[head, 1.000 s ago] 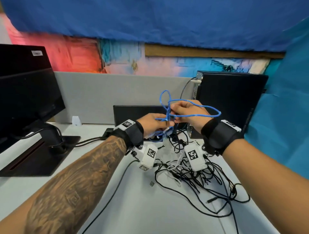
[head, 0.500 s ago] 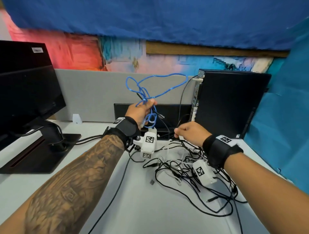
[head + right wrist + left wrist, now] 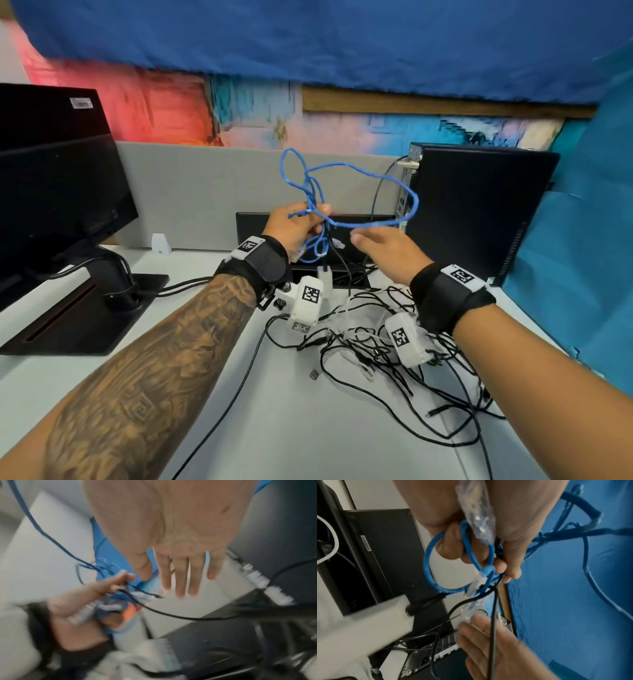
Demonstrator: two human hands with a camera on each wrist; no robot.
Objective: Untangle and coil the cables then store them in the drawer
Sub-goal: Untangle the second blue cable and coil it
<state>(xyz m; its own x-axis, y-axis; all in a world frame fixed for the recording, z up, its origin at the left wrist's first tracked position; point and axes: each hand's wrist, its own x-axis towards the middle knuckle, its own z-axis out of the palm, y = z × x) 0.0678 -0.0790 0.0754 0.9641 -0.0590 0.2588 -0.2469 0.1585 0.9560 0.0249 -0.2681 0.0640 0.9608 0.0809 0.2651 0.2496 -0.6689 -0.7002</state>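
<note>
While your left hand (image 3: pixel 297 229) holds it up above the counter (image 3: pixel 308 438), the blue cable (image 3: pixel 346 166) stands in loose, springy loops in front of the grey partition (image 3: pixel 191 192). Your left fingers (image 3: pixel 452 545) are curled round a bunched section of it, with a clear plug (image 3: pixel 476 515) lying against the palm. Your right hand (image 3: pixel 387 251) hangs just beside the bundle, fingers (image 3: pixel 181 574) straight and spread, holding nothing. A thin black cable (image 3: pixel 494 622) is caught in the same grip and trails down toward the black tangle (image 3: pixel 394 356) on the counter.

Judging by how the loops keep their shape in the air, the blue cable is light and fairly stiff, so it will likely spring open unless pinched where the strands cross. The jacket looks smooth, so it may slide through loose fingers. The clear plugs seem the fragile part; take the cable by its jacket just behind a plug and feed that end back through the loops. No drawer is in view.
</note>
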